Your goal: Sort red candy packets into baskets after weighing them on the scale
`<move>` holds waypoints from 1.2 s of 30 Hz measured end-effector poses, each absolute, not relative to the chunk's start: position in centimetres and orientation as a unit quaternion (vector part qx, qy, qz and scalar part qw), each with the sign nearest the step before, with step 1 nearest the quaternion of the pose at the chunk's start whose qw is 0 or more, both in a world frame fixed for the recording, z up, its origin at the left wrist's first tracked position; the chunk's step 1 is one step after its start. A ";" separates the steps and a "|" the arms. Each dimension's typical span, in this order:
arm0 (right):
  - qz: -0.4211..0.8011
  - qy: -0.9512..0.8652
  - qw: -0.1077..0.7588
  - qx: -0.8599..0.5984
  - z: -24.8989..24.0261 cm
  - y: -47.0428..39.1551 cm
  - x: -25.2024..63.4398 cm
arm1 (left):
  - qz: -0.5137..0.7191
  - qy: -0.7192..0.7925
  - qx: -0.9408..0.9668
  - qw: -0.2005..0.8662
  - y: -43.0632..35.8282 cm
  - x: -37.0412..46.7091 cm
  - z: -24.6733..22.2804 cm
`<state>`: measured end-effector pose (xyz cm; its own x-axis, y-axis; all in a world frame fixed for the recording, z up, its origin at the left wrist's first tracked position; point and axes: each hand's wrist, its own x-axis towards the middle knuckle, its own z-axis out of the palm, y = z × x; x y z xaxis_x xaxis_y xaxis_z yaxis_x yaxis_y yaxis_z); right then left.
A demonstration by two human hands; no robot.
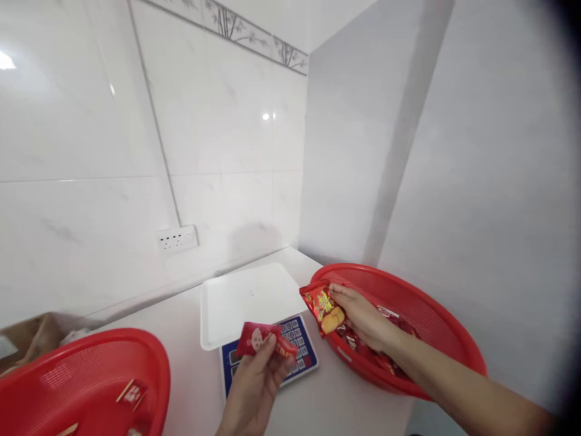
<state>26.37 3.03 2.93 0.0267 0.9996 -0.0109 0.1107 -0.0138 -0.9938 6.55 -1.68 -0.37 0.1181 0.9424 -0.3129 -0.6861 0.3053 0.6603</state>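
Note:
In my left hand (256,378) is a dark pink snack packet (249,339), pinched between thumb and fingers above the blue keypad of a weighing scale (308,345). My right hand (358,312) grips a shiny red snack packet (323,306) with yellow lettering and a picture of a yellow biscuit. It is over the near left rim of a red plastic basket (436,303), which has several dark red wrapped snacks (351,342) inside. My forearm hides part of that basket's contents. The scale's white tray (247,300) lies behind the keypad, with a few tiny specks on it.
A second red basket (113,348) at the lower left holds a few small wrapped items (132,393). Behind it stands a cardboard box (34,339). A white tiled wall with a socket (178,238) and a grey wall (354,151) bound the white table (181,321).

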 end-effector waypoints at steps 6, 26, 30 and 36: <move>0.422 -0.577 0.495 -0.494 2.1 2.5 20.2 | 0.550 0.328 0.273 0.718 -2.4 6.7 -0.2; 0.574 -0.514 0.405 -0.492 2.1 6.1 19.4 | 0.618 0.341 0.189 0.682 -0.6 5.1 -1.2; 0.564 -0.549 0.371 -0.492 1.5 8.8 18.2 | 0.619 0.319 0.141 0.704 -0.5 4.7 -0.8; 0.483 -0.607 0.370 -0.511 1.3 9.9 17.1 | 0.596 0.302 0.124 0.734 -0.5 4.2 -0.4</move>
